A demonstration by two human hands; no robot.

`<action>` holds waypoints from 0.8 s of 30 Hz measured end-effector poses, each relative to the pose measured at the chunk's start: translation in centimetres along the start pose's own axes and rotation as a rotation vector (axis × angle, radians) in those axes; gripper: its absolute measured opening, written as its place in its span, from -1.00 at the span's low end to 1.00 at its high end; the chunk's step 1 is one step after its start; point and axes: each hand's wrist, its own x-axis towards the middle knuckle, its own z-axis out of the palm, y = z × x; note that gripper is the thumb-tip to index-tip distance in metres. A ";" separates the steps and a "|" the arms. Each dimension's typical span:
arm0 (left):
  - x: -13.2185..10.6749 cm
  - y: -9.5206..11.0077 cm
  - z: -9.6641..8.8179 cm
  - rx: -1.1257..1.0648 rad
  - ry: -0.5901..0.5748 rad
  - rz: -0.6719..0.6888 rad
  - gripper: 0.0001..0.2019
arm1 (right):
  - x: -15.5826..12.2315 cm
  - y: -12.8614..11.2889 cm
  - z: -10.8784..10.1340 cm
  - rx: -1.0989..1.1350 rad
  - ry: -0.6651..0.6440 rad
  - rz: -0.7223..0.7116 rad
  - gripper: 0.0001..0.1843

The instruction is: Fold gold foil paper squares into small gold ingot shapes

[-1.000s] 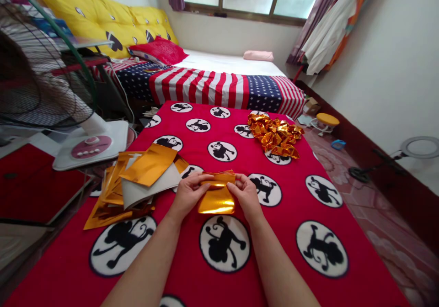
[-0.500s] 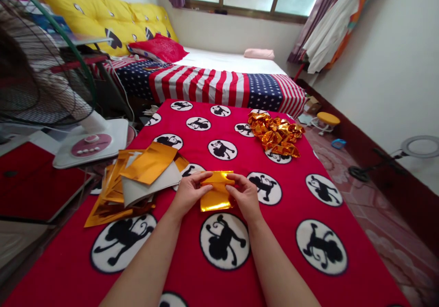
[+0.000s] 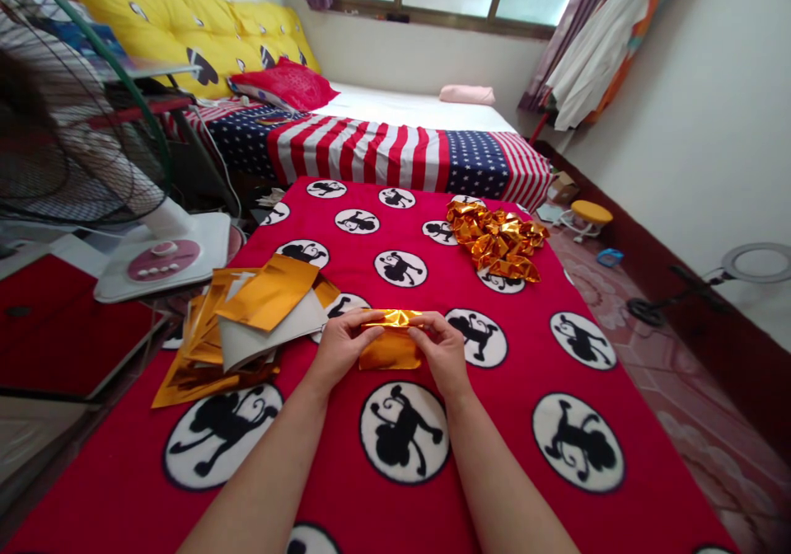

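Note:
A gold foil paper sheet (image 3: 389, 352) is held just above the red cloth with monkey prints (image 3: 346, 496). Its far edge is rolled or folded over toward me. My left hand (image 3: 346, 344) pinches the left end of that fold between thumb and fingers. At the other end, my right hand (image 3: 442, 348) grips the fold in the same way. To the left lies a loose stack of flat gold foil sheets (image 3: 265, 294), some showing a grey-white side. A pile of folded gold foil pieces (image 3: 498, 241) rests at the far right of the cloth.
A white fan (image 3: 166, 257) stands at the left edge, beside a red panel (image 3: 62, 331). Beyond the cloth is a bed with a stars-and-stripes cover (image 3: 371, 150). On the floor at right are a yellow stool (image 3: 592, 213) and a ring-shaped stand (image 3: 754, 263).
The far part of the foil sheet has been turned over toward me, so the sheet looks shorter. Both hands keep their pinch in nearly the same place.

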 end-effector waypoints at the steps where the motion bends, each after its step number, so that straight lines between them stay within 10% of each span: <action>1: 0.0 0.1 0.0 0.003 0.005 0.007 -0.75 | 0.0 0.1 0.0 0.004 -0.004 -0.009 -0.84; 24: -0.3 0.1 0.8 0.016 0.065 0.135 -0.84 | 0.0 -0.4 0.0 0.028 -0.034 0.008 -0.88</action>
